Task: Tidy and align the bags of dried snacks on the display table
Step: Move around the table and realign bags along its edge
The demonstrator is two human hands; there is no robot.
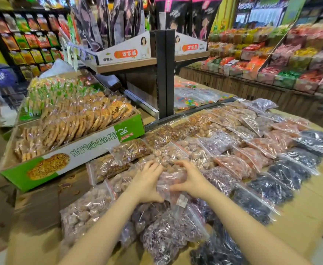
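Clear zip bags of dried snacks lie in overlapping rows across the brown display table [308, 203]. My left hand [147, 180] and my right hand [190, 179] both grip one bag of pale brown dried fruit [173, 178] near the middle front, one hand on each side of it. The bag rests on other bags beneath. Purple-tinted bags [172, 232] lie under my forearms. Dark blue-black bags [271, 188] form the right-hand rows, and orange-pink bags [252, 153] run beside them.
A green and white cardboard box of wrapped round biscuits [76, 134] sits at the left of the table. A black metal post [163, 73] with a wooden shelf rises behind. Stocked snack shelves line the back and right. A person stands at the far left edge.
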